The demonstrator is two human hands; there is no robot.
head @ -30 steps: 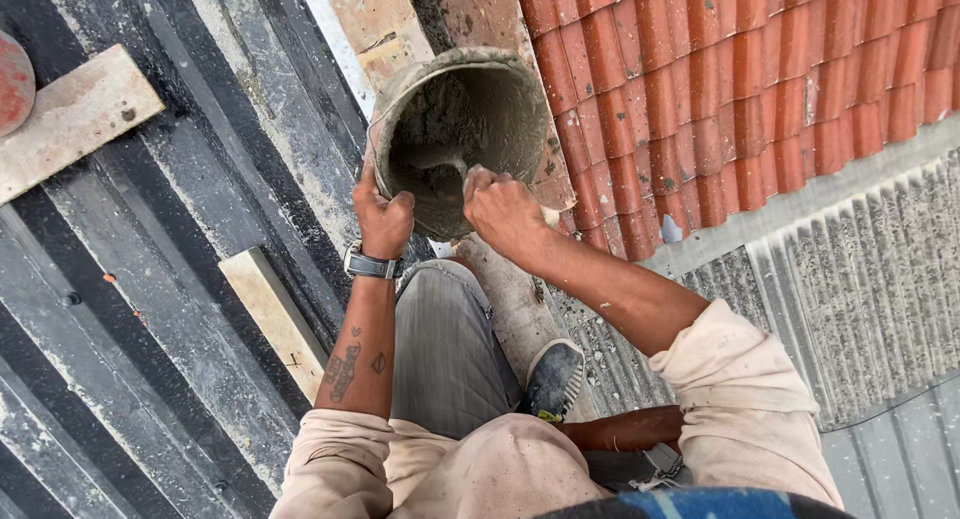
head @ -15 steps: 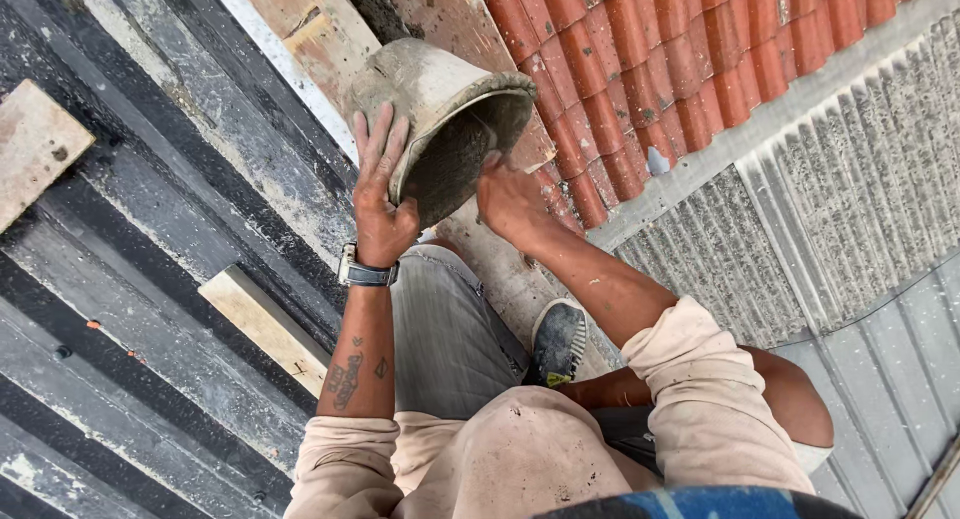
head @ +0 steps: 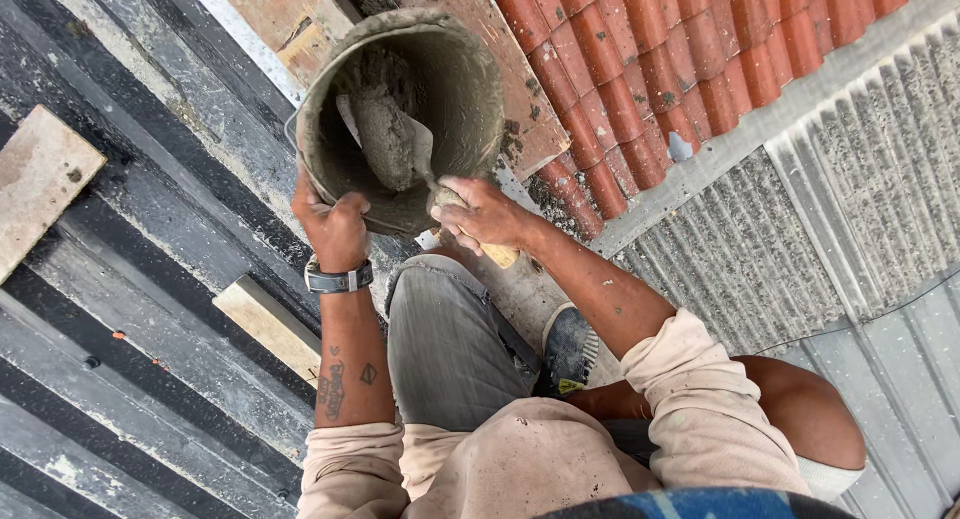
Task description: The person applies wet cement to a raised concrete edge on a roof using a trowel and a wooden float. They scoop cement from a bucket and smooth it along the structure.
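The mortar-caked bucket (head: 455,89) sits tipped toward the camera at the top centre of the view, its mouth open and grey mortar (head: 385,129) clinging inside. Its rim runs close to a rust-brown ledge (head: 505,109) on the right and over the dark ribbed sheeting (head: 130,269) on the left.

The left hand (head: 333,229) is closed around the bucket's near rim, fingers curled over the edge, a wristwatch (head: 338,277) on the wrist. The right hand (head: 480,217) is wrapped tight on the pale wooden handle of a trowel (head: 425,159), whose blade reaches into the bucket and lies against the mortar. The two hands are near each other at the lower lip of the bucket.

Below them the person's grey trouser leg (head: 445,349) is bent up, with a shoe (head: 570,344) just beside it and beige sleeves at the bottom of the frame.

Outward, red clay roof tiles (head: 700,59) run in rows along the top right, ending at a pale concrete strip. Beyond that lies grey corrugated roofing (head: 800,219), then smoother grey panels in the lower right corner. Left of the leg, a pale wooden block (head: 270,324) lies on the dark sheeting, and a flat wooden board (head: 40,184) rests at the left edge. The dark sheeting between these stretches open to the lower left.

No packages, labels or signs can be seen.
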